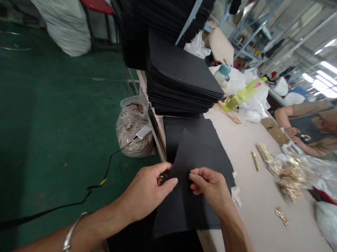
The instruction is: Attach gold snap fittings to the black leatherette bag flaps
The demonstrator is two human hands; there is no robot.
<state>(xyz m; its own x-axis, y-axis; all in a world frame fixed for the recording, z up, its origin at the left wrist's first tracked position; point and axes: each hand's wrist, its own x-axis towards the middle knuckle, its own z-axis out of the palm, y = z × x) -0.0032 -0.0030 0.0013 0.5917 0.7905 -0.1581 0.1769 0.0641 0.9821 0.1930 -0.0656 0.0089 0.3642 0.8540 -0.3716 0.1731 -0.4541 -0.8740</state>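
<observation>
A thin black sheet (176, 213) lies tilted in front of me over other black sheets (211, 136) on the table. My left hand (149, 191) grips its left edge, with the thumb on top and the other fingers partly hidden. Something small and shiny shows between that thumb and forefinger, too unclear to name. Above the sheet's middle, my right hand (210, 186) pinches a small gold metal piece (190, 175) between thumb and forefinger. Its other fingers are curled close to the sheet.
Beyond the sheet stands a tall stack of black sheets (182, 72). On the pale table (247, 197) lie gold metal pieces (291, 177) by clear plastic and a yellow-green packet (245, 94). A co-worker (308, 129) sits across. A filled bag (136, 131) and a black cable (108, 167) are at left.
</observation>
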